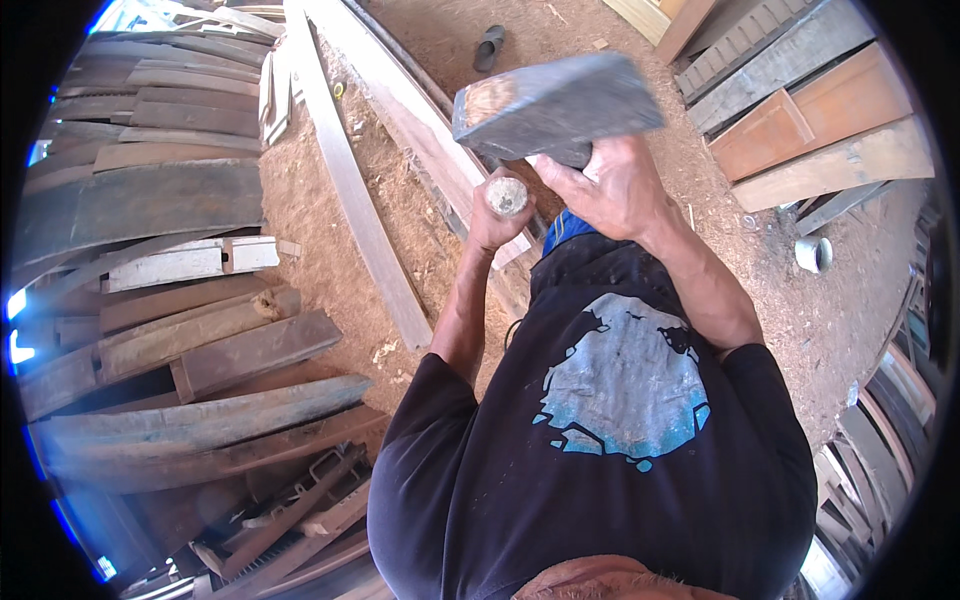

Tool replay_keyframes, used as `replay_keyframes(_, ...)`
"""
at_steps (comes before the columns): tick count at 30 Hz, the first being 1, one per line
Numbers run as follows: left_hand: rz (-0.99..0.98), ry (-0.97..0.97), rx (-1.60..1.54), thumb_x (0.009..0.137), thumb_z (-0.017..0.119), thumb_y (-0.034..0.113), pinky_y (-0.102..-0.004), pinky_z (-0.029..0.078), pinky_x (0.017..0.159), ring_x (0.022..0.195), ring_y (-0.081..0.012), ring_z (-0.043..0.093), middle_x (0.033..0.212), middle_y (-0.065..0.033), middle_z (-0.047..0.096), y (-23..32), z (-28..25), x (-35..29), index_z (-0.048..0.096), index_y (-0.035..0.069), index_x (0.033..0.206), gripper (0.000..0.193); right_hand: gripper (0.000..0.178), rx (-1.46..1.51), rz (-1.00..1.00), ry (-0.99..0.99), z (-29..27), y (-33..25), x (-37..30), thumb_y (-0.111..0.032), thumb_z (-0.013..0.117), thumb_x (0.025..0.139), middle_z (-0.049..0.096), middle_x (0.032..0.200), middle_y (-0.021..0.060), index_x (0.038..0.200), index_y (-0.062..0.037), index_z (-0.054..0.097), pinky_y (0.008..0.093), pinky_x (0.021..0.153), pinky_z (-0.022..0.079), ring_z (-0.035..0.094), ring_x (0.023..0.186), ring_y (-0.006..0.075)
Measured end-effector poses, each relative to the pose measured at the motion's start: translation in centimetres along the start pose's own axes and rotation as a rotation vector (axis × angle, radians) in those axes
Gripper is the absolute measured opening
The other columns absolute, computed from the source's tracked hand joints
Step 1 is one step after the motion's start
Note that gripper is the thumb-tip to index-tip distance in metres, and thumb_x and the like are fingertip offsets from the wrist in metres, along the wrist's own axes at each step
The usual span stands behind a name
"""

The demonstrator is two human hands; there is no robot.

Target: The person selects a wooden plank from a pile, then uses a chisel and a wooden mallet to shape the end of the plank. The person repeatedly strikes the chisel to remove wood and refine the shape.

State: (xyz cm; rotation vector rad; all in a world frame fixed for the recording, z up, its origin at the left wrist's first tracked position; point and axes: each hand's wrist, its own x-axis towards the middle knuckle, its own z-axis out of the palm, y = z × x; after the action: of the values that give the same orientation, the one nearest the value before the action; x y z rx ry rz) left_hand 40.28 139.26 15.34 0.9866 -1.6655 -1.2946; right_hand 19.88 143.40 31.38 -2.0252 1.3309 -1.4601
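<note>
The right hand [625, 190] is gripping a mallet [560, 105] crosswise, beyond the round-ended handle [509, 197] the left hand [486, 226] is clasping by a plank's near end [512, 250].

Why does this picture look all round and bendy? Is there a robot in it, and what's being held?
No robot here, just a person using two bare hands. There's one picture, from a camera worn on the person's head, looking down. Its very wide lens makes straight edges bend, and that's the person's own black shirt below. The left hand has a grip on a tool; only its round, pale top shows well. The right hand holds a big mallet with a dark, blocky head. Beyond the left hand stretches a long, pale beam. Shavings cover the ground nearby, and lots of planks lie on the left.
</note>
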Motion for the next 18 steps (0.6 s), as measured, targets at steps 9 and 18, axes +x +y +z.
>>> replay_keyframes(9,0.079,0.051,0.108,0.074,0.077,0.008,-0.0355,0.051,0.089,0.098,-0.0200,0.065,0.105,-0.0089,0.070,0.8,0.0,-0.4,0.067,0.002,0.108,0.037,0.031,-0.383,0.394,-0.653,2.1,1.4,-0.8,-0.015,0.071,0.078,0.068,0.087,0.0192,0.105,-0.0028,0.062,0.0443,0.073,0.052,0.067,0.083,0.0351)
replay_keyframes(18,-0.011,0.282,0.277,0.074,0.077,0.002,-0.0327,0.053,0.084,0.096,-0.0174,0.067,0.105,-0.0106,0.072,0.4,3.3,5.2,0.067,-0.002,0.109,0.036,0.040,0.216,0.422,-0.221,0.5,0.2,-1.3,-0.017,0.071,0.082,0.070,0.097,0.0196,0.115,0.0026,0.062,0.0367,0.082,0.052,0.068,0.090,0.0260)
